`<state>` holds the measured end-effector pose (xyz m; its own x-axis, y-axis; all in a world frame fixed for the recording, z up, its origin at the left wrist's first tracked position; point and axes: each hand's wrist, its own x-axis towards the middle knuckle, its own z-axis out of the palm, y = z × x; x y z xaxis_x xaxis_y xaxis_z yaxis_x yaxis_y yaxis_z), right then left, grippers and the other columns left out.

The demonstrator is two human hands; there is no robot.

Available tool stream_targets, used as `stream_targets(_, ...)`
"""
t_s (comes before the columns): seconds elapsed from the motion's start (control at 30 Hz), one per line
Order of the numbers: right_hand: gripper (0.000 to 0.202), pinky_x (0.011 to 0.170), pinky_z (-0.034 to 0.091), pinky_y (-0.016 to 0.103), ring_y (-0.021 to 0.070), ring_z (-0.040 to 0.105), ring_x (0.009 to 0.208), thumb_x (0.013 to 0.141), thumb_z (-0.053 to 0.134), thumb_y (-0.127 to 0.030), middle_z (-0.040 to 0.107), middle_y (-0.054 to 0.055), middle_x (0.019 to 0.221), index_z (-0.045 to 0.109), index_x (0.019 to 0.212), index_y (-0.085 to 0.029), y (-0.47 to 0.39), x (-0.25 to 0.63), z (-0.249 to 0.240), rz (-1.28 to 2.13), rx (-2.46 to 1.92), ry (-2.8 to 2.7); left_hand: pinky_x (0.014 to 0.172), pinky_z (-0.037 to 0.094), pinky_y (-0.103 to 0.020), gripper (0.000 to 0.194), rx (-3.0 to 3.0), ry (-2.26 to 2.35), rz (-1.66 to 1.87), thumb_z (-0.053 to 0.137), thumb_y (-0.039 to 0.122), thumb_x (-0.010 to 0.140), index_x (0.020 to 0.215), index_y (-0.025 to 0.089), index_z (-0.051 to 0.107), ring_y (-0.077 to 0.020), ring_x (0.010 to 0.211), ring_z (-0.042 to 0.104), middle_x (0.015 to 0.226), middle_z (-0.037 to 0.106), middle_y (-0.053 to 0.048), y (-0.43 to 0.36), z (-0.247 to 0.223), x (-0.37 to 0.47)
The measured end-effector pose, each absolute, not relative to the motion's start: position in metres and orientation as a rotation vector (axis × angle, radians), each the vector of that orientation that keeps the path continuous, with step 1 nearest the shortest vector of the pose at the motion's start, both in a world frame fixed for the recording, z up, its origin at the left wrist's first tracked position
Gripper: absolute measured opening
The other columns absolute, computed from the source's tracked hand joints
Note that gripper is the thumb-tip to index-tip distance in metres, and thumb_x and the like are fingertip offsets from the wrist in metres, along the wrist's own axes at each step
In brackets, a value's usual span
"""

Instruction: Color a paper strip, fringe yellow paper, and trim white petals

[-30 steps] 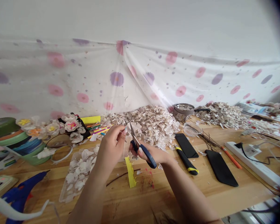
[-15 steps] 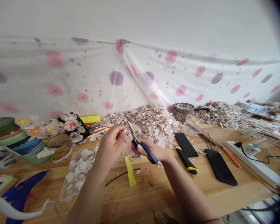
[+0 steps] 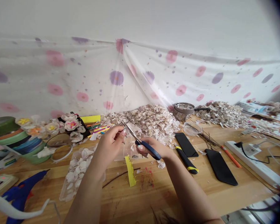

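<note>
Along the near side, the wooden table (image 3: 135, 205) stretched around a fringed yellow strip (image 3: 130, 174). Just beyond, the right hand (image 3: 157, 144) gripped the scissors (image 3: 150, 149) by their dark-blue handles, blades pointing to the left hand (image 3: 110, 140), its fingertips pressed together, on what I couldn't tell. Pale petals (image 3: 154, 123) lay heaped behind, before a spotted sheet (image 3: 98, 74).

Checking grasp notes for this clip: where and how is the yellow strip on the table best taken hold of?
The yellow strip is probably best pinched by its plain left edge, coming from the left, since its ragged fringe runs down the right side.
</note>
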<state>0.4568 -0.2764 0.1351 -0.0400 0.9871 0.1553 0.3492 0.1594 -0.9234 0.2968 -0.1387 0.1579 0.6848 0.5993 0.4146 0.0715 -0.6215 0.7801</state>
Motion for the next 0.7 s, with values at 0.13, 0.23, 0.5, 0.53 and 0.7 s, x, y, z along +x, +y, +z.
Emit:
stream_targets(0.13,0.048,0.051,0.031,0.021,0.0083,0.038,0.053,0.086,0.051,-0.059,0.044,-0.004,0.058,0.046,0.065,-0.016,-0.278,0.458,0.137,0.917,-1.324,-1.554,0.058,0.045,-0.027,0.028,2.121,0.504,0.877,0.050,0.045,0.088,0.093,0.020,0.061,-0.0169,0.064,0.060,0.071,0.060,0.000,-0.136,0.155,0.298)
stream_targets(0.23,0.046,0.049,0.029,0.021,0.0083,0.039,0.052,0.085,0.054,-0.058,0.043,-0.004,0.057,0.047,0.066,-0.016,-0.279,0.460,0.139,0.917,-1.339,-1.543,0.058,0.046,-0.027,0.028,2.115,0.501,0.879,0.050,0.045,0.089,0.092,0.020,0.061,-0.0166,0.062,0.060,0.070,0.061,0.000,-0.135,0.154,0.298)
stream_targets(0.5,0.048,0.044,0.030,0.019,0.0068,0.038,0.045,0.078,0.061,-0.059,0.041,-0.006,0.050,0.046,0.060,-0.016,-0.287,0.466,0.148,1.004,-1.420,-1.465,0.060,0.045,-0.026,0.028,2.088,0.495,0.793,0.050,0.046,0.088,0.090,0.020,0.059,-0.0159,0.062,0.058,0.065,0.057,0.002,-0.135,0.155,0.298)
stream_targets(0.53,0.048,0.043,0.030,0.019,0.0065,0.037,0.044,0.077,0.062,-0.058,0.040,-0.006,0.049,0.046,0.060,-0.016,-0.288,0.467,0.148,1.021,-1.421,-1.451,0.061,0.045,-0.026,0.027,2.082,0.483,0.782,0.050,0.046,0.088,0.090,0.020,0.058,-0.0157,0.062,0.058,0.064,0.057,0.002,-0.135,0.156,0.297)
stream_targets(0.7,0.047,0.043,0.032,0.019,0.0061,0.037,0.042,0.077,0.064,-0.054,0.040,-0.007,0.046,0.045,0.057,-0.017,-0.293,0.472,0.149,1.054,-1.424,-1.429,0.061,0.046,-0.026,0.025,2.052,0.438,0.748,0.051,0.044,0.087,0.087,0.020,0.058,-0.0153,0.062,0.057,0.066,0.055,0.002,-0.138,0.160,0.296)
